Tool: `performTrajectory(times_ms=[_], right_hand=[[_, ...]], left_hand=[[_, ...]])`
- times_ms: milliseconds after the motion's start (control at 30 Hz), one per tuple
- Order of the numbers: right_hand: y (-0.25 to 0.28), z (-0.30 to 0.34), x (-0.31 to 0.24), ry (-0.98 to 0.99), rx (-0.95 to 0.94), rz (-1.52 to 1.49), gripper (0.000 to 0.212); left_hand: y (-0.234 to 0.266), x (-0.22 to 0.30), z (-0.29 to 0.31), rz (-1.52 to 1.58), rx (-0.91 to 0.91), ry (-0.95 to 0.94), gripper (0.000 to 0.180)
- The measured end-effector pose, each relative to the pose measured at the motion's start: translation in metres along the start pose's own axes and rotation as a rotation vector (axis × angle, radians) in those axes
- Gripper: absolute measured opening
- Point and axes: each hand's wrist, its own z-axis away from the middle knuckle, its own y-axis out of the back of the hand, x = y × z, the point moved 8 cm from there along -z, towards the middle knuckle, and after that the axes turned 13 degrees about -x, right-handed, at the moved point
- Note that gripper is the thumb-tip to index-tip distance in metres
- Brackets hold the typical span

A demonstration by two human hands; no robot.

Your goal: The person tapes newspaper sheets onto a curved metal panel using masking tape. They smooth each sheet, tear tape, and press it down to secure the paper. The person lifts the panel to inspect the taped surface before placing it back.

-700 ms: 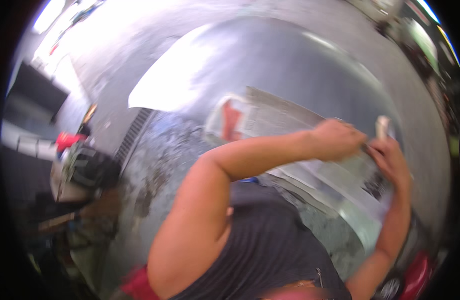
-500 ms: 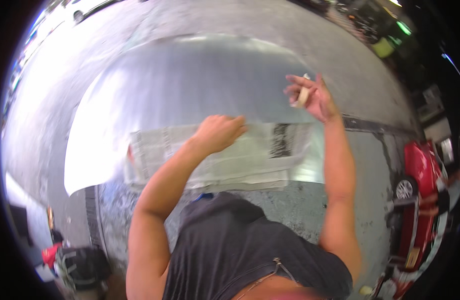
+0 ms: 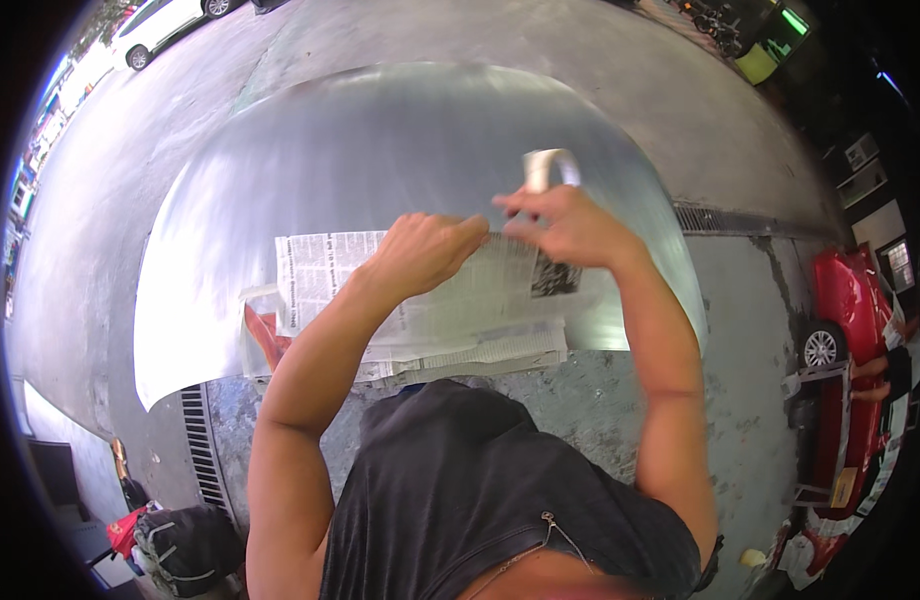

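Note:
Newspaper sheets (image 3: 460, 315) lie along the near edge of a large, curved silver panel (image 3: 410, 140) shaped like a car hood. My left hand (image 3: 425, 255) is closed at the far edge of the top sheet, its fingers pinching the paper there. Close to its right, my right hand (image 3: 570, 225) has a cream roll of tape (image 3: 547, 170) held at its far side, fingers bent. The tips of both hands are nearly together over the paper's far edge. Whether a strip of tape runs between them cannot be made out.
A red car body (image 3: 845, 310) stands at the right, with another person's arm (image 3: 870, 380) beside it. A dark backpack (image 3: 190, 550) sits at lower left, near a floor grate (image 3: 202, 440). A white car (image 3: 160, 30) is parked far left.
My right hand has come in leftward with the tape roll, from the panel's right side to beside my left hand. The top newspaper sheet has shifted slightly; my left hand stays at its far edge.

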Motion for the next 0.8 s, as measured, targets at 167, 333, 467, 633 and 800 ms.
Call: performTrajectory(times_ms=[167,333,467,633,800], right_hand=[[-0.008,-0.012,-0.022,-0.023,-0.031,0.271,0.013],[0.001,0.045,-0.018,0.072,0.006,0.275,0.016],[0.044,0.095,0.043,-0.566,0.205,-0.117,0.017],[0.044,0.068,-0.052,0.132,0.559,0.395,0.026],[0.039,0.063,-0.058,0.069,0.106,0.325,0.023]], left_hand=[[0.033,-0.006,0.016,-0.030,0.121,-0.069,0.012],[0.063,-0.017,0.075,-0.084,0.092,-0.057,0.009],[0.083,-0.017,0.097,-0.113,0.160,-0.029,0.012],[0.080,0.026,0.065,-0.273,0.093,-0.119,0.022],[0.117,0.034,0.077,-0.332,0.317,-0.237,0.039]])
